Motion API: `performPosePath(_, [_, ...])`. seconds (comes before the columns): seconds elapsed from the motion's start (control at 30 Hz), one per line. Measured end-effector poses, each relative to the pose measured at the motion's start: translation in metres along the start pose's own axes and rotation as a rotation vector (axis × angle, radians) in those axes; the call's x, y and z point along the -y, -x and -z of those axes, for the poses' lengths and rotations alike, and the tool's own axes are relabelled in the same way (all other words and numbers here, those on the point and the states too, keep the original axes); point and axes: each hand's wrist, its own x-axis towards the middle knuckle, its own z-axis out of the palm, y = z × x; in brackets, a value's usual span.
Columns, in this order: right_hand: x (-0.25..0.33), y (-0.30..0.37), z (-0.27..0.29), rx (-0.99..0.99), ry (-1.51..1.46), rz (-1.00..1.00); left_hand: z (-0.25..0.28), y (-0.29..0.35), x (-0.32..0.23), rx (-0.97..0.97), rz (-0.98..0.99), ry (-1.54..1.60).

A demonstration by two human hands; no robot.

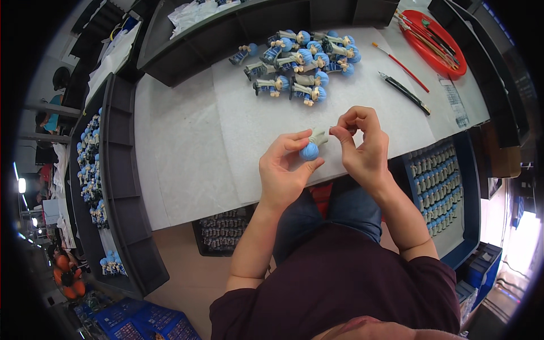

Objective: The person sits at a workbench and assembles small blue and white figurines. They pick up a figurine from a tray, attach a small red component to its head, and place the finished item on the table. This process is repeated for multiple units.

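Blue hair marks the small figurine (310, 151), which the left hand (283, 170) grasps between thumb and fingers, with its head toward the person and its pale body pointing away. The right hand (365, 150) is just to the right of the figurine, its thumb and finger brought near together; whether something tiny is pinched there, I cannot tell.

As I judge, the left grip is rather light — mostly finger ends — so a sudden push from the right side could turn the figurine or make it slip out. Because the near edge of the table (181, 141) is close on the person's side of the figurine, a dropped piece could fall toward the lap. Too strong a pinch could also bend or mark its legs.

Beyond the figurine lies a heap of similar figures (306, 56), loosely piled; a careless reach could make them roll and rub their paint. To the right of the figurine, and farther off, lie a red paintbrush (408, 72) and a black knife-like tool (405, 94) — its thin end, if sharp, could scratch a figure or prick a hand passing there.
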Motion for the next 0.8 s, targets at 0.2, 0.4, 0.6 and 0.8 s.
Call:
performPosePath(0.2, [-0.012, -0.003, -0.010, 0.026, 0.097, -0.018, 0.000, 0.003, -0.001, -0.050, 0.038, -0.002])
performPosePath(0.4, [-0.002, 0.004, -0.012, 0.047, 0.024, -0.024, 0.000, 0.001, 0.000, -0.050, 0.029, 0.004])
performPosePath(0.6, [-0.004, 0.005, -0.018, 0.044, 0.065, 0.102, 0.000, 0.003, 0.002, -0.059, 0.031, -0.005])
performPosePath(0.8, [-0.002, 0.003, -0.014, 0.031, 0.056, 0.078, -0.002, 0.005, 0.002, -0.072, 0.045, 0.013])
